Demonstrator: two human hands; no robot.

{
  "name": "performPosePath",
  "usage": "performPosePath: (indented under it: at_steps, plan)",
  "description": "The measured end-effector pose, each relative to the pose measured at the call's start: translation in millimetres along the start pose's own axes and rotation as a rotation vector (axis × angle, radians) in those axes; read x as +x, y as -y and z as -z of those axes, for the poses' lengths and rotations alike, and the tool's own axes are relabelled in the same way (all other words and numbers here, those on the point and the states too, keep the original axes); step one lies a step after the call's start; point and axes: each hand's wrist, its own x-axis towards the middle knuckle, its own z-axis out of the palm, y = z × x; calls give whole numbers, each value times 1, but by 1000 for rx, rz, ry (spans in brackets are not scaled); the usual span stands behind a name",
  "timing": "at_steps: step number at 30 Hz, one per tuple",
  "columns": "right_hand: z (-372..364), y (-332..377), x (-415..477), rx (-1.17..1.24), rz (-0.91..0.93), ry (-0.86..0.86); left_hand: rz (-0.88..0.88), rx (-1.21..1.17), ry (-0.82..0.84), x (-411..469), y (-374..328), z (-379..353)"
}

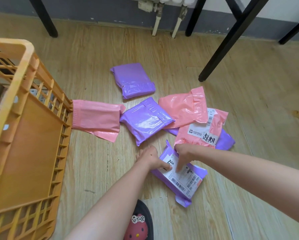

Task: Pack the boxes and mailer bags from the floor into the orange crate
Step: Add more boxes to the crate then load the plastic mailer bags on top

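left hand (149, 158), right hand (183, 153) grip purple mailer (185, 183) on plank floor (93, 170).

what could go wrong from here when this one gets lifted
1. The left hand and right hand hold only the far end of the labelled purple mailer. Its glossy plastic could slip, or the free end could sag when lifted.
2. The pink mailer lies against the orange crate, so swinging the load across might snag or drag it.

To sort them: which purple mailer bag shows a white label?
The nearest purple bag, gripped by the left hand and right hand; other purple bags show none.
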Motion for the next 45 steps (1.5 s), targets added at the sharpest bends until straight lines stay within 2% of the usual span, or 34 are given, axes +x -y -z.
performPosePath:
  at_steps: [3,6,8,10,13,16,24,30,34,41,43,45]
  plan:
    - [3,7,-3,63,58,16,-46,34,23,-8,11,5]
    - [-2,17,-1,103,58,104,-41,42,15,-20,22,-1]
    - [-14,26,0,22,75,94,-70,8,-57,-28,29,-12]
    - [-34,33,4,-128,97,0,-214,22,-202,-35,33,-20]
    - [-54,31,9,-265,143,-111,-522,306,-265,-45,40,-23]
    - [-57,20,9,-348,178,-123,-647,612,-254,-48,43,-26]
    - [-44,24,6,-283,143,-79,-616,675,-255,-34,28,-12]
    - [28,45,-21,-267,220,-39,-556,652,-289,-46,25,28]
    - [77,64,-56,-414,212,-80,-575,588,-404,-73,20,63]
    - [139,120,-160,-502,268,-397,-631,634,-681,-154,18,154]
    - [155,143,-192,-517,320,-543,-631,718,-780,-185,24,187]
    - [165,167,-219,-457,455,-735,-599,807,-877,-218,39,221]
